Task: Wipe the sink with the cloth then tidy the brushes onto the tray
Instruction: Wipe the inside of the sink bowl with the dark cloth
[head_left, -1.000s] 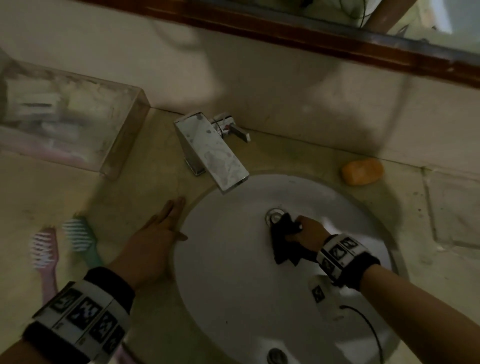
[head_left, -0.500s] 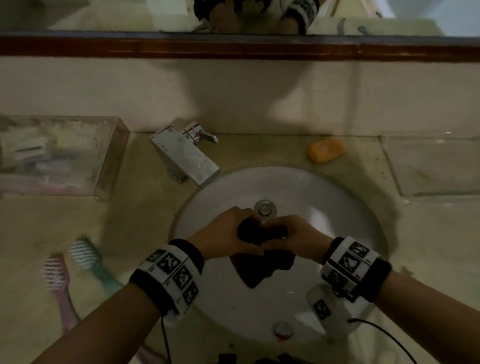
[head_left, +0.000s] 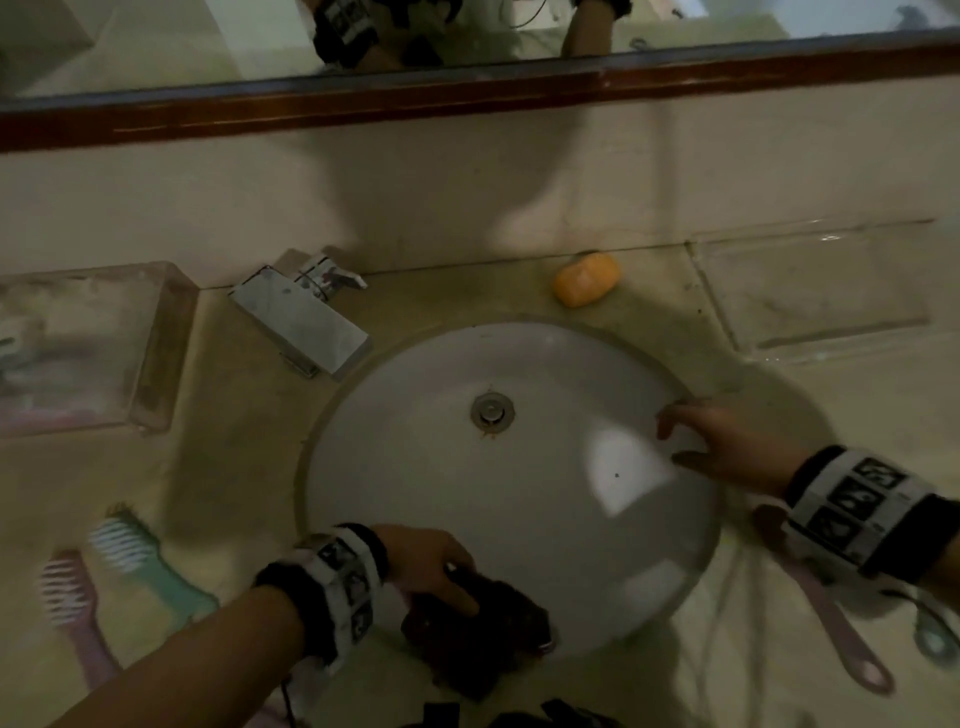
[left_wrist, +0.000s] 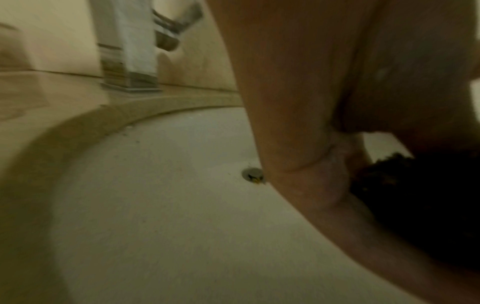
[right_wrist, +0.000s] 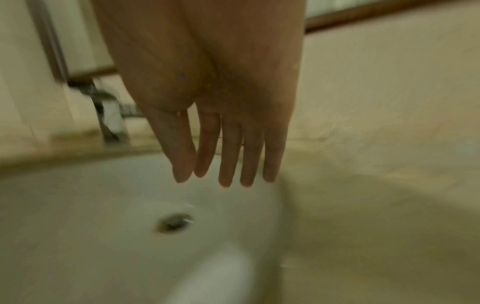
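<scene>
The white round sink is set into the beige counter. My left hand grips the dark cloth on the sink's near rim; in the left wrist view the cloth bunches under my palm. My right hand hovers over the sink's right rim, holding nothing, its fingers straight. A green brush and a pink brush lie on the counter at the left. Another pink brush lies at the right, partly under my wrist. A clear tray sits at the back right.
The metal faucet stands at the sink's back left. Orange soap lies behind the sink. A clear box holding several items is at the far left. The drain is uncovered. A mirror frame runs along the wall.
Both hands held the cloth near the drain half a second ago. My right hand has let go and moved to the right rim; my left has pulled the cloth to the near rim.
</scene>
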